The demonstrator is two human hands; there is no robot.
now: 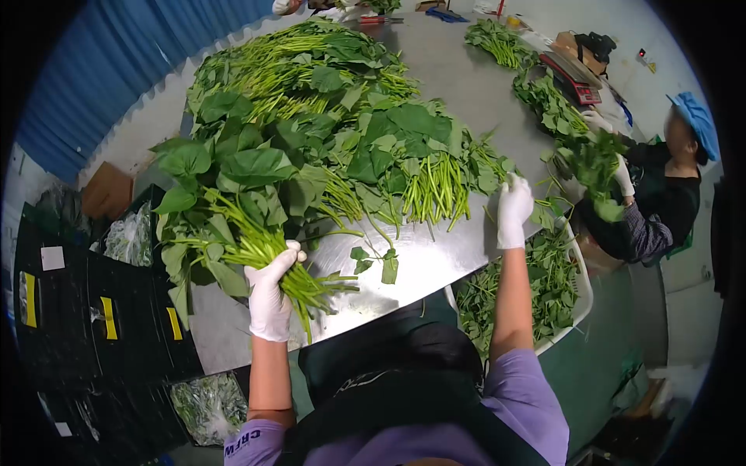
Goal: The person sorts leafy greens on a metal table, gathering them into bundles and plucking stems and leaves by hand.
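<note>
In the head view, my left hand (270, 299) had its fingers closed on the stems of a bunch (252, 245) over the table (404, 287), maybe to keep leaves unsquashed. My right hand (514, 210) was beside other greens (487, 177); I couldn't tell if its fingers pinched any.

Head-worn wide view looks forward and steeply down, close above.

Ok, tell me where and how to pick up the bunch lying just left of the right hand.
Probably best by the bare stems, just below the leaves, from the near side with the right hand: the stems point toward the wearer, while the leaves spread wide.
</note>
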